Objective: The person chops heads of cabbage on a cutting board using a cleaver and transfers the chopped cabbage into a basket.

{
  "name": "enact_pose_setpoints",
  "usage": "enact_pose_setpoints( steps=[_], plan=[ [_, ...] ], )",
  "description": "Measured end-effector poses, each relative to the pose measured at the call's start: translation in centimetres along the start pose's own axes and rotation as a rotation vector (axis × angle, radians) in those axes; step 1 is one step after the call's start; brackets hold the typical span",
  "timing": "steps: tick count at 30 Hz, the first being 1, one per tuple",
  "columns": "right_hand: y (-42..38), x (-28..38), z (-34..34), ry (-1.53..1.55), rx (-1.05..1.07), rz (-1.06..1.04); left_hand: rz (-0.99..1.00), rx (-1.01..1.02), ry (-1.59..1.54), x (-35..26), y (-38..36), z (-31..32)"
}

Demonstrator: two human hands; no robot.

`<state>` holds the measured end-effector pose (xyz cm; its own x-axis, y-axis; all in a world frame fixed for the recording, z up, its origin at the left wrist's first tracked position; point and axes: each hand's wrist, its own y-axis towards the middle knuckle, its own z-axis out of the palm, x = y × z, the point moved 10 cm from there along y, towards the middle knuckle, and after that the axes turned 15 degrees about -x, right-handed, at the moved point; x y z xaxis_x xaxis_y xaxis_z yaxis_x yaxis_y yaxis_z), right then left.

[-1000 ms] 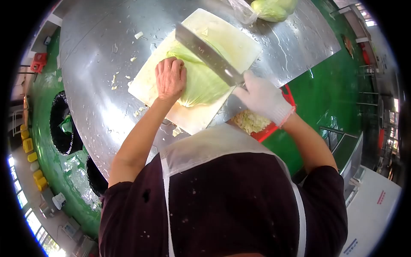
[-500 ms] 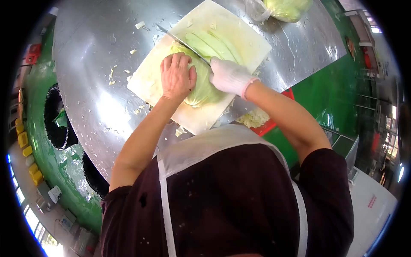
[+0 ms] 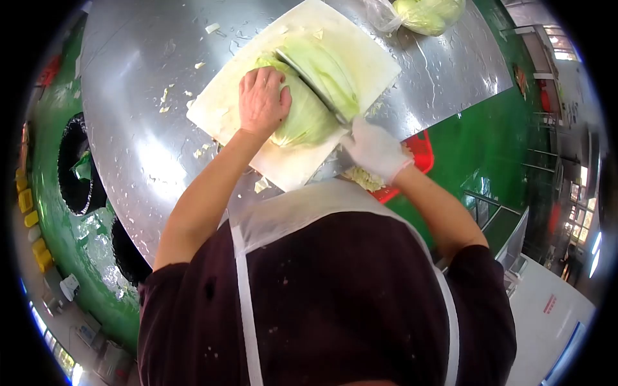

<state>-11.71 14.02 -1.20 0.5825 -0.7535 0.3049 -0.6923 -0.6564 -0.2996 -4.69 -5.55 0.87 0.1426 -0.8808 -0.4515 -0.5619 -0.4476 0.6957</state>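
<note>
A pale green cabbage lies on a white cutting board. My bare left hand rests on its left side with the fingers bent over the top, pressing on it. In my right hand, which wears a white glove, is the handle of a knife; the fist hides the handle. The blade slants along the cabbage's right side, between it and a cut slab of cabbage on the board. Small cabbage scraps lie near the board's lower edge.
The board sits on a wet steel table. At the far right lies a bagged cabbage. A red crate with chopped cabbage stands below the table's right edge. Black-lined bins stand on the green floor at left.
My right hand has pulled the knife back toward me and to the right, and its blade now lies lower along the cabbage. My left hand stays on the cabbage.
</note>
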Motion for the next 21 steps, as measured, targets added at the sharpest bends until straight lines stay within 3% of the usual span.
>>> enact_pose_setpoints(
  steps=[6,9,13,19,21],
  plan=[
    [0.9,2.3,-1.7,-0.041,-0.082,-0.010,0.001,-0.012,-0.251,1.3,-0.1,-1.2],
    [1.0,3.1,-3.6,-0.024,-0.176,-0.019,0.059,-0.139,-0.160,0.6,-0.8,-3.1],
    [-0.9,5.9,-8.2,-0.026,-0.255,-0.124,-0.049,-0.201,-0.137,1.7,-1.2,-3.5],
    [-0.2,7.2,-5.0,-0.104,-0.078,-0.268,-0.066,-0.153,-0.171,1.7,-1.2,-1.9],
    [0.1,7.6,-5.0,-0.105,-0.034,-0.214,-0.077,-0.123,-0.167,1.8,-0.8,-1.6]
  ],
)
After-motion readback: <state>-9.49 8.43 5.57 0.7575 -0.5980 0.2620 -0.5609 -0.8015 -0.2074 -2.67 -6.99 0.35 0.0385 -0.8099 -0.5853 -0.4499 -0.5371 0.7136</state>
